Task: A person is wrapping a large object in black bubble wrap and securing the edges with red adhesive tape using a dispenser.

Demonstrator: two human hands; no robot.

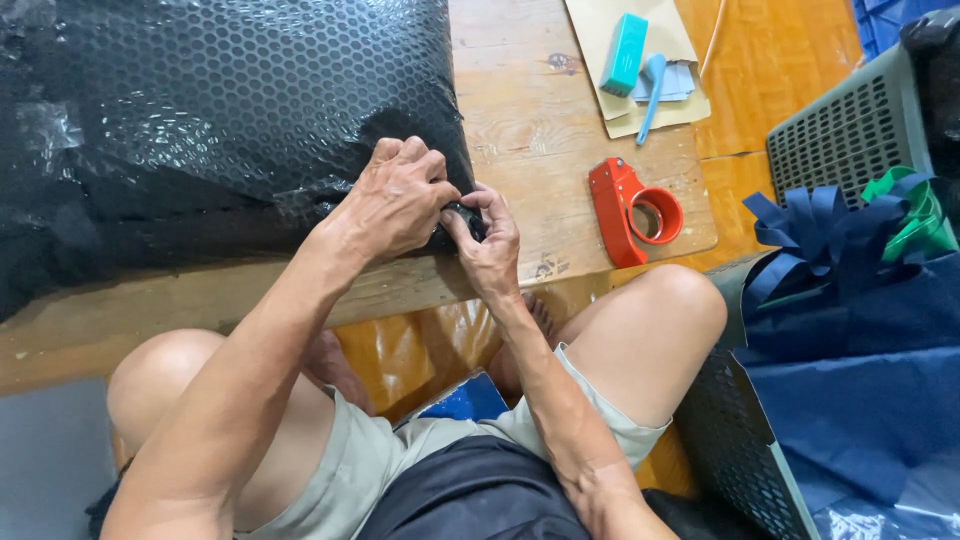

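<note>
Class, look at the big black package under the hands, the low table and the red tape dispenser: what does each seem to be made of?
Big black package: glossy plastic bubble wrap, by its bubble pattern. Low table: bare matt wood, grain and knots visible. Red tape dispenser: probably smooth moulded plastic.

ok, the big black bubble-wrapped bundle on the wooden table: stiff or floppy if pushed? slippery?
The black bubble-wrapped bundle probably gives under pressure: its corner looks pinched between the left hand and right hand. The glossy plastic film suggests a fairly slick surface, so it may slide on the low wooden table. Broad and flat-lying, it seems unlikely to roll or tip.
</note>
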